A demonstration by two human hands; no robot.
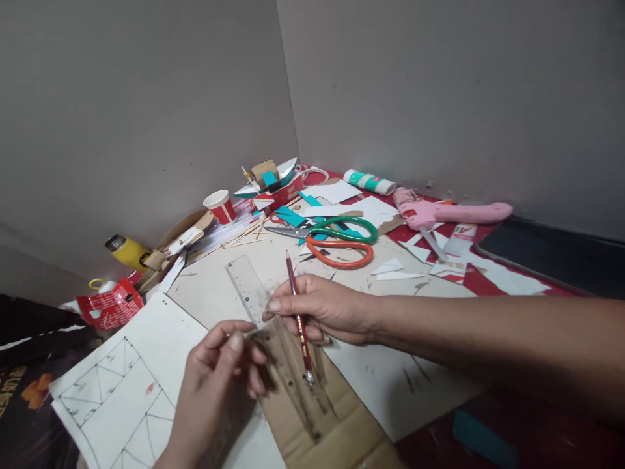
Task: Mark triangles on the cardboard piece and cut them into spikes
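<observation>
My right hand [317, 306] is closed round a red-and-black pencil [297, 311], its sharpened point aimed up and away. The same hand's thumb and fingertips are at a clear plastic ruler [243, 280], which runs down over a strip of brown cardboard [342, 423]. Whether they pinch the ruler too, I cannot tell. Dark lines and smudges mark the cardboard. My left hand [219, 371] is beside the ruler's left edge, fingers bent and apart, index fingertip at the edge. A white sheet with a drawn truss pattern [117, 391] lies to the left.
Scissors [342, 244] with green and orange handles lie beyond my hands. A pink glue gun [449, 212] is at the right among paper scraps. A paper cup [221, 207], a yellow bottle [127, 253], a red packet [111, 305] and a small model boat [267, 179] stand towards the back and left.
</observation>
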